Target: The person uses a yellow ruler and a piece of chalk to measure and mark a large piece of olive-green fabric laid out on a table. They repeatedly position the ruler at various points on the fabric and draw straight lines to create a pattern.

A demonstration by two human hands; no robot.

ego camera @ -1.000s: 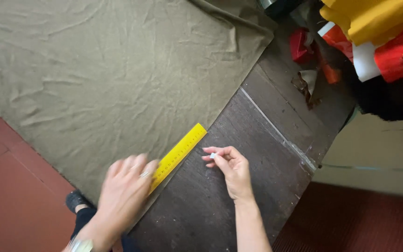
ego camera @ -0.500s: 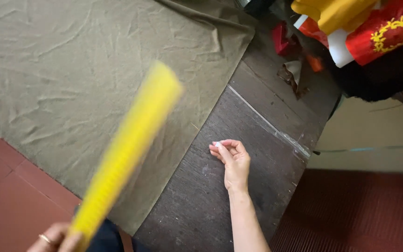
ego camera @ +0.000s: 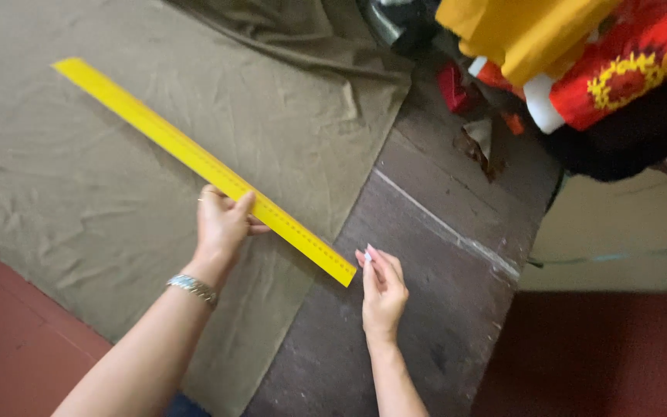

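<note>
A long yellow ruler (ego camera: 156, 135) lies slantwise across a wrinkled olive cloth (ego camera: 117, 93), its near end reaching just past the cloth's right edge. My left hand (ego camera: 221, 220) grips the ruler about two thirds of the way down its length; a metal watch sits on that wrist. My right hand (ego camera: 384, 289) hovers over the dark wooden table (ego camera: 426, 309) beside the ruler's near end, fingers pinched on a small white piece, probably chalk (ego camera: 367, 256).
A pile of folded cloth in yellow, red and orange with a flower print (ego camera: 580, 54) sits at the table's far right. Small red scraps (ego camera: 457, 89) lie near it. Reddish floor (ego camera: 9, 340) shows at the lower left and right.
My left hand lifted the ruler from the cloth's edge, swung it through the air and laid it across the cloth. My right hand stayed near the same spot.
</note>
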